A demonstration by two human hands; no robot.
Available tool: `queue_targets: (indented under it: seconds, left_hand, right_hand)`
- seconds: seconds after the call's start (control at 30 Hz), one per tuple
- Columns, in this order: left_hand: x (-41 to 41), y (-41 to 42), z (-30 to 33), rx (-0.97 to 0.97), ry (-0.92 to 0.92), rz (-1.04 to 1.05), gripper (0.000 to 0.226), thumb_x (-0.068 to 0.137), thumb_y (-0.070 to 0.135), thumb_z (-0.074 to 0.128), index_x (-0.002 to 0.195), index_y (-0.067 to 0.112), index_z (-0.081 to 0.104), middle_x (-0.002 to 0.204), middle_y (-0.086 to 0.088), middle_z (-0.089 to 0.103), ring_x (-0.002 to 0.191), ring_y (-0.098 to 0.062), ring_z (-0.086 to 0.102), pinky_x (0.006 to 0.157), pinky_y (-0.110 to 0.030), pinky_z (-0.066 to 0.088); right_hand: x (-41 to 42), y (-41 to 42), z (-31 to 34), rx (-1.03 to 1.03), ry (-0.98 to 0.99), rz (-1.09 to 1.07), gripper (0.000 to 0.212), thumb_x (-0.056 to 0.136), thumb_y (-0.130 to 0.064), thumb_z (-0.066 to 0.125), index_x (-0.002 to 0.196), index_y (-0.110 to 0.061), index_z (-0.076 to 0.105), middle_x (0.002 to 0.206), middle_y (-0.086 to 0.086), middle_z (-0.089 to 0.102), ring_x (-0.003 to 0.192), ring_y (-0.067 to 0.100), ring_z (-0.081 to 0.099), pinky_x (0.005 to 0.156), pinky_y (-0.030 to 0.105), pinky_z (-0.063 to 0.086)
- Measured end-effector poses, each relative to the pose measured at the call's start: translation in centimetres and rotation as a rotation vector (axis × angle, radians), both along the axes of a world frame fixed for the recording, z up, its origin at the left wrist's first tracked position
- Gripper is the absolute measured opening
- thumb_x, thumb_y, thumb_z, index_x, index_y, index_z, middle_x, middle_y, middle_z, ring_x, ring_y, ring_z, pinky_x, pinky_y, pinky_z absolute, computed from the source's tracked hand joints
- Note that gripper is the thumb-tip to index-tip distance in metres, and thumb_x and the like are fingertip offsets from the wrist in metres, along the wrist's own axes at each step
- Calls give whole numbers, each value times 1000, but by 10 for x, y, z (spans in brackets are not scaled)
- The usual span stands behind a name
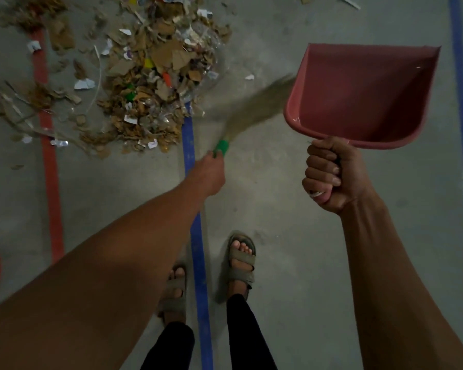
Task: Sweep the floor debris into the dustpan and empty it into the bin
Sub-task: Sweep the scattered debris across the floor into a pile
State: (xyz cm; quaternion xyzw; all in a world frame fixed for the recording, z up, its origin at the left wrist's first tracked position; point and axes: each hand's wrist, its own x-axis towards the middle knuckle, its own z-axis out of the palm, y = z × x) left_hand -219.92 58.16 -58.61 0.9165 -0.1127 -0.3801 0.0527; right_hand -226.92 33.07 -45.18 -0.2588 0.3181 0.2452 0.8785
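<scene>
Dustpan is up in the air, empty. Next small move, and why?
Probably lower the dustpan, held by the right hand, to the floor beside the debris pile. The pile is unswept, and the left hand already has the broom next to it.

Left arm was extended forward and down, forearm nearly straight. Left hand (209, 173) gripped the green-collared grass broom (254, 108) at its handle, back of hand facing up. Right arm was raised to the right of the broom, wrist bent upward. Right hand (329, 174) was fisted around the pink dustpan (366, 94) handle, knuckles facing left, fingers tightly curled.
</scene>
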Motion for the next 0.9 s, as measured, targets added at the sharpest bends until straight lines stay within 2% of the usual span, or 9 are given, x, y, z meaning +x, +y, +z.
queue_targets:
  seconds: [0.07, 0.23, 0.33, 0.43, 0.53, 0.67, 0.73, 0.8, 0.9]
  left_hand:
    - [19, -2, 2, 38, -60, 106, 62, 96, 10, 50, 154, 4, 30, 147, -21, 43, 125, -45, 55, 102, -53, 49]
    - [34, -19, 15, 5, -198, 231, 76, 96, 10, 57, 159, -5, 17, 156, -27, 31, 130, -44, 50, 106, -48, 45]
    - [19, -44, 26, -80, -241, 198, 74, 98, 6, 50, 162, 0, 14, 166, -22, 19, 132, -46, 49, 106, -50, 44]
    - [-3, -84, 36, -115, -193, 153, 76, 99, 4, 41, 164, 10, 4, 172, -11, 4, 125, -48, 53, 103, -51, 45]
    - [-21, -129, 38, -166, -141, 43, 76, 99, 4, 38, 164, 11, 0, 172, -10, -1, 118, -49, 56, 99, -52, 48]
    - [-25, -177, 37, -157, -64, -160, 68, 102, 7, 36, 164, 9, 8, 170, -16, 10, 117, -48, 58, 99, -53, 51]
    - [-16, -189, 36, -119, -20, -200, 61, 104, 12, 35, 162, 10, 16, 164, -18, 25, 120, -44, 57, 100, -50, 50]
    - [4, -191, 25, -68, -6, -137, 56, 104, 17, 37, 158, 11, 25, 154, -16, 40, 122, -41, 56, 101, -48, 49]
    - [46, -179, 19, 19, -49, 102, 50, 103, 22, 42, 151, 10, 37, 145, -19, 49, 124, -43, 56, 101, -47, 47]
  right_hand:
    - [-2, -10, -5, 24, -9, -15, 39, 92, -20, 46, 58, -26, 29, 44, -11, 14, 29, 5, 17, 35, 19, 13]
    - [-2, -37, -7, 46, -15, -82, 40, 93, -20, 47, 58, -27, 28, 41, -11, 19, 28, 5, 19, 35, 19, 13]
    - [-2, -55, -3, 57, -18, -111, 40, 92, -21, 47, 57, -26, 29, 40, -11, 22, 28, 5, 20, 34, 20, 14]
    - [0, -75, 3, 31, -15, -122, 41, 93, -21, 46, 56, -26, 30, 40, -11, 21, 27, 6, 20, 34, 20, 14]
    - [1, -100, 11, -2, -12, -149, 41, 94, -21, 45, 59, -27, 26, 42, -11, 16, 27, 6, 20, 34, 20, 13]
    - [2, -130, 20, -27, -13, -174, 41, 96, -21, 44, 62, -28, 22, 44, -11, 14, 27, 6, 20, 36, 20, 11]
    - [4, -141, 22, -38, -16, -183, 41, 96, -21, 43, 62, -28, 22, 42, -11, 16, 28, 6, 19, 37, 20, 10]
    - [6, -148, 24, -32, -26, -187, 41, 95, -21, 45, 62, -27, 22, 41, -11, 19, 29, 6, 16, 36, 20, 10]
    - [9, -153, 25, -14, -36, -198, 40, 92, -21, 48, 62, -27, 22, 40, -10, 21, 31, 7, 11, 35, 19, 11]
